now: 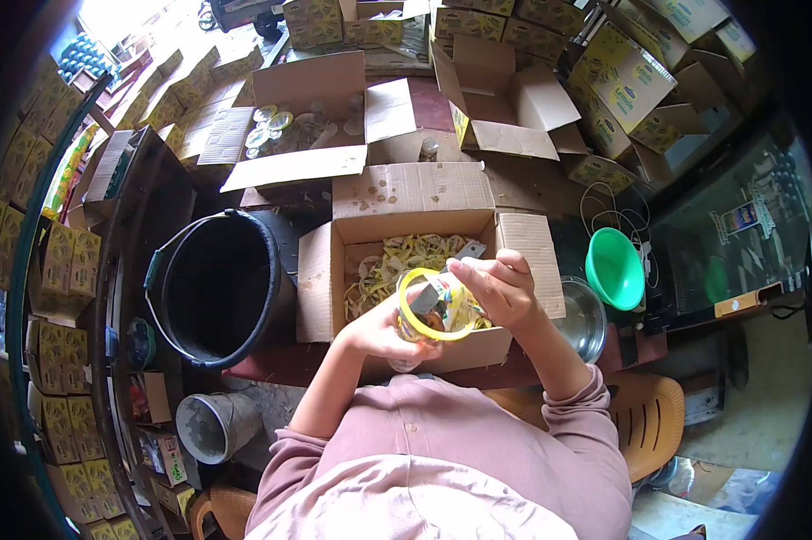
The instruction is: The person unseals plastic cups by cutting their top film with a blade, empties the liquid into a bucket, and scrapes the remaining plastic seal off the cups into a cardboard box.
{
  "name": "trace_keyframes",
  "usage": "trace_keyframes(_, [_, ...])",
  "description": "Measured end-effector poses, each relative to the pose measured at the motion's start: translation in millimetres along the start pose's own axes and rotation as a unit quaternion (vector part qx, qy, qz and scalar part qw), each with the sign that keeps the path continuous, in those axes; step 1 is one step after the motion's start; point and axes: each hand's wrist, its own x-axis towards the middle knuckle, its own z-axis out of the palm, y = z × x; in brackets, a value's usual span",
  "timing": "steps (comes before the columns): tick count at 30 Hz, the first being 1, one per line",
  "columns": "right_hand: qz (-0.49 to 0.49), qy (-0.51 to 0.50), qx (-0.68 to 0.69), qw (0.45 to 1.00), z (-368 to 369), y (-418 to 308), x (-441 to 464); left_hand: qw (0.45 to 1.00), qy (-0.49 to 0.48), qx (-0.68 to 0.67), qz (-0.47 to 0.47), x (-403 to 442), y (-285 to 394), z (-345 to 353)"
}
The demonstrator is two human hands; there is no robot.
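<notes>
My left hand point(376, 335) is wrapped round a clear plastic jar point(407, 329) with a yellow rim point(468, 328), tilted so its mouth faces up towards me. Something dark and a printed label show at the jar, but I cannot make out its contents. My right hand point(503, 286) is closed, thumb and fingers pinching a flat grey metal blade point(426, 300) that lies across the rim. Below both hands stands an open cardboard box point(413, 191) holding many yellow and whitish ring-like strips point(374, 274).
A black bucket point(275, 261) stands left of the box. To the right are a green bowl point(615, 268) and a metal bowl point(586, 319). Another open carton point(311, 76) behind holds yellow-rimmed jars. A grey bucket point(232, 425) is low left, near a brown chair point(659, 414).
</notes>
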Motion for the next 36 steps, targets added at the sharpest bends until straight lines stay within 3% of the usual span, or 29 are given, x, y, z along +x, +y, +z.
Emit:
trace_keyframes(3, [-0.025,0.0,-0.003,1.0,1,3,3,0.99,-0.132,-0.046,-0.006,7,-7,-11])
trace_keyframes(6, [-0.016,0.006,0.0,1.0,7,3,6,0.972,-0.184,-0.145,-0.029,11,-6,-9])
trace_keyframes(9, [0.007,0.023,0.017,1.0,14,7,8,0.954,-0.222,-0.203,0.007,17,-7,-17])
trace_keyframes(11, [0.041,0.035,0.046,0.997,19,11,7,0.952,-0.193,-0.237,-0.008,18,-9,-22])
trace_keyframes(14, [0.142,0.064,0.018,0.988,20,22,5,0.987,-0.141,-0.081,-0.01,24,-7,-35])
trace_keyframes(16, [0.228,0.07,-0.004,0.971,23,29,-7,0.996,-0.083,0.022,0.04,20,3,-38])
trace_keyframes(19, [0.283,-0.064,-0.002,0.957,35,41,-44,0.973,0.02,0.178,0.145,18,18,-35])
trace_keyframes(20, [0.312,-0.211,-0.028,0.926,36,36,-52,0.962,0.042,0.212,0.166,18,21,-34])
trace_keyframes(21, [0.348,-0.409,-0.13,0.833,39,29,-64,0.949,0.065,0.245,0.188,16,23,-33])
trace_keyframes(23, [0.378,-0.502,-0.131,0.767,45,22,-85,0.941,0.085,0.268,0.191,12,30,-31])
trace_keyframes(26, [0.43,-0.482,-0.022,0.763,36,22,-92,0.92,0.11,0.299,0.228,9,33,-30])
trace_keyframes(29, [0.51,-0.327,0.149,0.782,21,27,-85,0.908,0.133,0.327,0.228,5,32,-29])
trace_keyframes(30, [0.484,-0.229,0.152,0.831,15,22,-72,0.912,0.139,0.313,0.226,5,32,-27])
trace_keyframes(33, [0.474,-0.088,0.15,0.863,-2,10,-33,0.919,0.145,0.288,0.228,4,31,-25])
trace_keyframes(36, [0.416,-0.045,0.13,0.899,-16,2,-6,0.922,0.129,0.269,0.247,1,24,-30])
